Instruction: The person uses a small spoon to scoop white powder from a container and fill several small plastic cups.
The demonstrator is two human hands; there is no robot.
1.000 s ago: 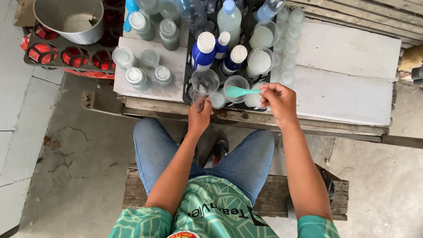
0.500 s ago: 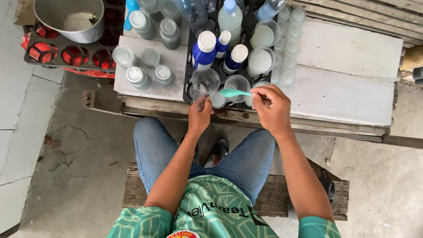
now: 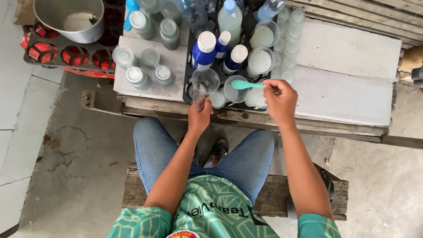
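My left hand (image 3: pixel 199 114) grips the base of a clear empty plastic cup (image 3: pixel 205 82) held upright at the front edge of a black crate (image 3: pixel 188 66). My right hand (image 3: pixel 281 99) pinches the handle of a teal plastic spoon (image 3: pixel 245 84), held level with its bowl pointing left over another clear cup (image 3: pixel 232 91). Cups of white powder (image 3: pixel 260 61) stand just behind the spoon. Blue bottles with white caps (image 3: pixel 204 49) sit behind the held cup.
A white slab (image 3: pixel 348 66) on wooden planks carries the crate, several small lidded jars (image 3: pixel 137 77) and a row of small cups (image 3: pixel 288 48). A metal pot (image 3: pixel 70 17) rests on a red-and-black crate (image 3: pixel 66 55) at far left. I sit on a wooden bench (image 3: pixel 277 198).
My right hand with the teal spoon dipped toward the front cups, then rose and shifted slightly right and back. The left hand and its cup stayed still.
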